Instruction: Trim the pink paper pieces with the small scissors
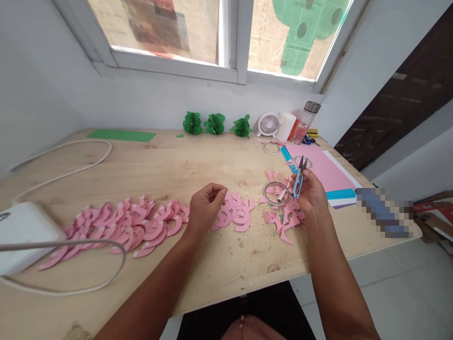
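Observation:
My right hand (313, 191) grips a pair of blue-handled thread snips (297, 183), dark blades pointing up and away. My left hand (207, 203) is closed in a pinch at the edge of a small pile of curved pink paper cutouts (241, 216); whatever lies between its fingertips is too small to make out. Below the snips lie jagged pink paper scraps (292, 215). On the scraps rests a clear roll of tape (266, 200), with a small white-and-dark item (281, 195) inside its ring. Left of my left hand spreads a larger pile of pink cutouts (123, 226).
Green paper ornaments (214, 124), a small white fan (269, 124) and a glass bottle (300, 130) line the wall. Pink sheets (323, 165) lie at right, a green strip (122, 136) at back left. A white box (30, 231) and cable (122, 259) occupy the left.

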A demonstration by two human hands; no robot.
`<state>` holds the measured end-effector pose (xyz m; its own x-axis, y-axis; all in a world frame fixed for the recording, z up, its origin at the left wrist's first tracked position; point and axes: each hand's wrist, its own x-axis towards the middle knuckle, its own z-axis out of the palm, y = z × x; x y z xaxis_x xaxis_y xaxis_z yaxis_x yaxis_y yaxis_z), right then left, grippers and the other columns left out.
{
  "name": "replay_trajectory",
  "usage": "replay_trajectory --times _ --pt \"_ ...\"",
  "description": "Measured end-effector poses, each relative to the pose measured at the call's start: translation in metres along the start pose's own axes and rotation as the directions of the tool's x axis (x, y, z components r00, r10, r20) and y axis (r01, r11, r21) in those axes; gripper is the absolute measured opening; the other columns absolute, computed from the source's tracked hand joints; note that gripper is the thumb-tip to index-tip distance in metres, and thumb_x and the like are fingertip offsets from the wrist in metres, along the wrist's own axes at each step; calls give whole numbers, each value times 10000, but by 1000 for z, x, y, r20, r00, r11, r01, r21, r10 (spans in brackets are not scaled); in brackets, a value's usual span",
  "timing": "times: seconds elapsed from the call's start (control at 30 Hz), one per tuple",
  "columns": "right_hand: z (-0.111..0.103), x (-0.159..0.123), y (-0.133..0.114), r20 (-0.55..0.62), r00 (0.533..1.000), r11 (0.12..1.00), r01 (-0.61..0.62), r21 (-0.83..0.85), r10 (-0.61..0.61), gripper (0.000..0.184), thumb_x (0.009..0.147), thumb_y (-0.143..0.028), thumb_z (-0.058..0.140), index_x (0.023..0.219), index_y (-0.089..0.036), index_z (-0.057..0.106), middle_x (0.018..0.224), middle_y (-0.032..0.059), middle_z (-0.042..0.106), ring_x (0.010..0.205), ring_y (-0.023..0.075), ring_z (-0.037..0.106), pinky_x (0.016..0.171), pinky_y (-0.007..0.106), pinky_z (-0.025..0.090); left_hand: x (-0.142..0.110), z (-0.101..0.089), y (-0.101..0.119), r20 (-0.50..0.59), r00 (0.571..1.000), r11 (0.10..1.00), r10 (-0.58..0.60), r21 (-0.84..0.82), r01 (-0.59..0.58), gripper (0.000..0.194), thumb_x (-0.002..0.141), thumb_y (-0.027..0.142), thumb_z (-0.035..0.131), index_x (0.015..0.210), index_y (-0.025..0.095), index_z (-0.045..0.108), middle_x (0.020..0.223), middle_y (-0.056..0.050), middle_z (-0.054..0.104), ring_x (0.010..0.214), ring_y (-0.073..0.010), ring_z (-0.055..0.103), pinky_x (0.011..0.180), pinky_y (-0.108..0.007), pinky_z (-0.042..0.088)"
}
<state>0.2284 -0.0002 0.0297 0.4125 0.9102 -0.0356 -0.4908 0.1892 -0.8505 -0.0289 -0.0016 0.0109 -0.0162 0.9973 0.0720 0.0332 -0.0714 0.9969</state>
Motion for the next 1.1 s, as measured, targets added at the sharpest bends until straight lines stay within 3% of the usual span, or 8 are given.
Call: replay_trajectory --times 0.2,0.4,0.57,0.73,0.83,0.97,1.1 --pt "3 -1 -1 45 999 991 -5 137 -1 144 663 -220 633 771 -205 539 734 -38 633 588 70 578 507 178 459 -1 -1 -1 19 999 999 35 -13 -34 85 706 240 589 714 156 576 492 39 500 417 -65 447 390 -166 360" --pt "6 -3 2 81 997 1000 -2 -3 2 181 661 -244 645 794 -222 525 631 -28 629 463 70 524 412 161 406 -2 0 2 7 1000 999 20 -33 -19 75 697 227 584 705 156 565 481 41 494 408 -68 440 382 -167 350" --pt "2 0 7 -10 1000 997 -1 -77 0 122 660 -214 600 741 -203 510 550 -37 592 414 72 497 381 160 378 -1 1 0 16 1000 1000 22 -16 -22 93 703 251 582 720 160 569 498 39 503 428 -73 452 398 -170 362" --pt "2 3 4 -190 982 999 -29 -29 23 45 731 -222 515 752 -184 527 592 -21 615 422 75 505 396 182 397 -1 2 -3 46 998 999 44 10 -44 102 708 256 567 699 155 567 503 31 507 435 -75 456 407 -173 364" --pt "4 2 -4 -230 971 998 -54 23 58 163 809 -274 431 791 -177 560 607 -14 615 423 78 504 396 193 399 -2 1 -2 45 997 998 61 25 -63 99 710 248 563 693 151 567 505 26 512 443 -76 460 415 -173 367" --pt "6 -2 -20 -200 979 998 -20 52 30 384 880 -387 288 812 -165 594 597 -5 587 420 77 487 397 203 389 -3 0 -2 67 994 994 90 53 -94 104 724 253 556 703 152 573 511 26 515 450 -73 454 421 -169 364" --pt "7 -12 -31 -140 990 999 -4 36 9 375 870 -401 322 829 -164 610 552 -24 534 406 69 449 399 198 370 -5 1 -2 86 990 986 109 115 -118 116 729 263 547 706 153 574 522 25 521 450 -74 458 415 -168 351"
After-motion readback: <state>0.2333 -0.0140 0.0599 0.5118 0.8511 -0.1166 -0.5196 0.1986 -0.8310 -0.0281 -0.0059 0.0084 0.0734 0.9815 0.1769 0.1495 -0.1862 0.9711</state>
